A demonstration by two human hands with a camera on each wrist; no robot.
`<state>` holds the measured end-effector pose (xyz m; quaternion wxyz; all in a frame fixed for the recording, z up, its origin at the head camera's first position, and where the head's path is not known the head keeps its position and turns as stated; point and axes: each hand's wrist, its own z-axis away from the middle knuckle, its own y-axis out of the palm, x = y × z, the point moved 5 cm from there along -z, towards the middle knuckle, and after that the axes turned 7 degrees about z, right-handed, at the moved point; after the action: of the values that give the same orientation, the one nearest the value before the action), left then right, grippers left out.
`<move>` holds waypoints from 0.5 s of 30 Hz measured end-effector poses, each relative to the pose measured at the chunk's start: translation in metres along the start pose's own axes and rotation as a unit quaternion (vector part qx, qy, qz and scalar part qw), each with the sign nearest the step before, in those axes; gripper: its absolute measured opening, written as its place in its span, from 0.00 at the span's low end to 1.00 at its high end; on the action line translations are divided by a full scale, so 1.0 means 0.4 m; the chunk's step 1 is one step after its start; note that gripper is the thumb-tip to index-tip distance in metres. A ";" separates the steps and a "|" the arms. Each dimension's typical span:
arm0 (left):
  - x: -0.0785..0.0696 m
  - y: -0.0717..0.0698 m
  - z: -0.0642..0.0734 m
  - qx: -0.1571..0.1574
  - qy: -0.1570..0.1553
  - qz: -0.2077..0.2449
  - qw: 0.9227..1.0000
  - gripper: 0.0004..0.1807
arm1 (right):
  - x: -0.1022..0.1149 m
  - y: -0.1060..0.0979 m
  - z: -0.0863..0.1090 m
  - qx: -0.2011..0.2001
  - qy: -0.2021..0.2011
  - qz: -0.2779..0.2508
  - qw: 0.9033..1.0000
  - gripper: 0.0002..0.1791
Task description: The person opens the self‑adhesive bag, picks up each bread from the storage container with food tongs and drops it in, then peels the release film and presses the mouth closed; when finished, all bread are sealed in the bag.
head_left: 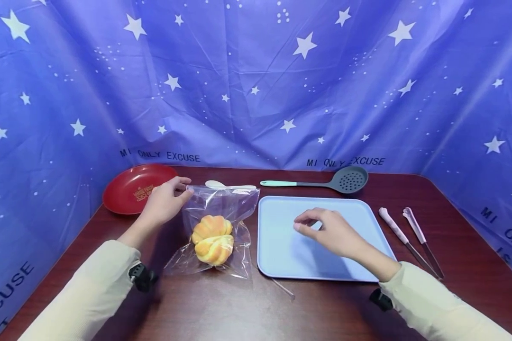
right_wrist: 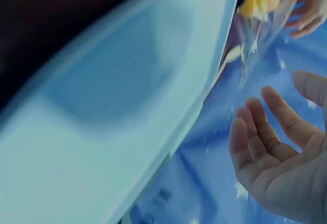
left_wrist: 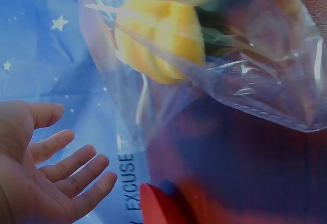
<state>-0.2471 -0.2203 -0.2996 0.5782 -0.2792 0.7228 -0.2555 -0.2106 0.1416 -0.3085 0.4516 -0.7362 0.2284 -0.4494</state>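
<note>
A clear plastic bag [head_left: 222,201] with two golden bread rolls [head_left: 214,240] inside it is on the table left of the light blue tray [head_left: 277,237]. Beside the bag's upper left corner is my left hand [head_left: 166,199], its fingers spread and holding nothing. In the left wrist view the same hand [left_wrist: 56,168] shows a gap between its fingertips and the bag [left_wrist: 255,86]. Over the tray hovers my right hand [head_left: 330,229], fingers loosely bent. Its palm side shows in the right wrist view, where the hand [right_wrist: 281,152] has nothing in it.
A red oval plate [head_left: 121,192] lies behind my left hand. Along the back are a white spoon [head_left: 215,184] and a grey slotted skimmer [head_left: 350,180] with a mint handle. Two pink-handled utensils [head_left: 394,226] lie right of the tray. A thin clear stick [head_left: 283,289] pokes out at its front.
</note>
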 end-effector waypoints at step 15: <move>-0.076 -0.014 -0.009 -0.041 0.050 -0.160 0.985 0.30 | -0.116 -0.174 0.010 -0.121 0.061 0.175 0.975 0.27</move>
<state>-0.2446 -0.2030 -0.2740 0.4811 -0.4015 0.7068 -0.3283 -0.2348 0.2118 -0.2699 0.4164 -0.7048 0.4336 -0.3766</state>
